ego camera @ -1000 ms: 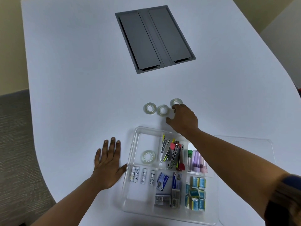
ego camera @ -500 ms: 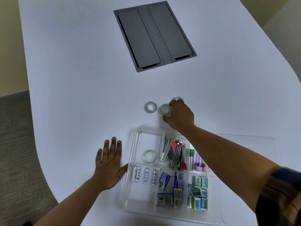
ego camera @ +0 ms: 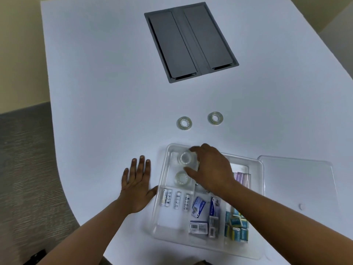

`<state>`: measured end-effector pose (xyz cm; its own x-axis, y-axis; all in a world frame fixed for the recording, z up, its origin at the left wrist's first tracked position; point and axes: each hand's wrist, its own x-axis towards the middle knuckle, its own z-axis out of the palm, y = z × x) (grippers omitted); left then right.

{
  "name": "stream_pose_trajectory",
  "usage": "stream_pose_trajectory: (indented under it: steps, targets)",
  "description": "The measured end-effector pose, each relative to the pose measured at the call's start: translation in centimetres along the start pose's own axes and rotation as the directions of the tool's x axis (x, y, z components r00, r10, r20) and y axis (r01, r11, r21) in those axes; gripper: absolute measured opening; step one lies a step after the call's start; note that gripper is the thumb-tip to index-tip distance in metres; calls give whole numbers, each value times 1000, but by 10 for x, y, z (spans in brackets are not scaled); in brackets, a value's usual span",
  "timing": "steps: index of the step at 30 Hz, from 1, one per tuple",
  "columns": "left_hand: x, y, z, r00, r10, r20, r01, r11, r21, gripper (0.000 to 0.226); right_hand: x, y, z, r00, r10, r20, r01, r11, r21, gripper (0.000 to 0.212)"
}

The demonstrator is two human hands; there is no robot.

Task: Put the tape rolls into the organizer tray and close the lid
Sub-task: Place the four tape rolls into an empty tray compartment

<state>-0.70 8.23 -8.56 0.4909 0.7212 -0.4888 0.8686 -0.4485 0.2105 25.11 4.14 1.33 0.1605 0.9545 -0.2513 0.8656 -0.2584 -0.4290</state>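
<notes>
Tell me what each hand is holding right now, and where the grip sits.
The right hand holds a tape roll by its outer rim, over the organizer tray. The left hand holds nothing, flat on the table.

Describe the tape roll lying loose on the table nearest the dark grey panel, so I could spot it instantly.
Start at the dark grey panel set into the white table, then look toward the clear organizer tray. Two tape rolls lie between them; yours is the right-hand roll, slightly farther from the tray than its neighbour.
</notes>
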Motion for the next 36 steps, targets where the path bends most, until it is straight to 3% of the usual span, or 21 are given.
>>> stream_pose_trajectory:
  steps: [7,24,27,32,36]
  targets:
    - [0,0,0,1000,5,-15,-5,1000,-13,88,-5,-12,21,996,-11,85,28,978,-208,47]
    - [0,-1,2,999,12,-32,-13,1000,-9,90,-7,-3,23,997,-42,61,55,971,-235,42]
    - [-1,-1,2,999,16,-42,-17,1000,-17,93,-12,3,16,997,-82,-9,79,984,-160,36]
    - [-4,4,0,997,9,-79,-12,999,-44,94,-21,35,8,954,-159,-256,133,985,-114,31]
    - [-12,6,-5,987,27,-156,-40,996,-82,90,-26,63,11,941,-76,-329,31,990,-139,41]
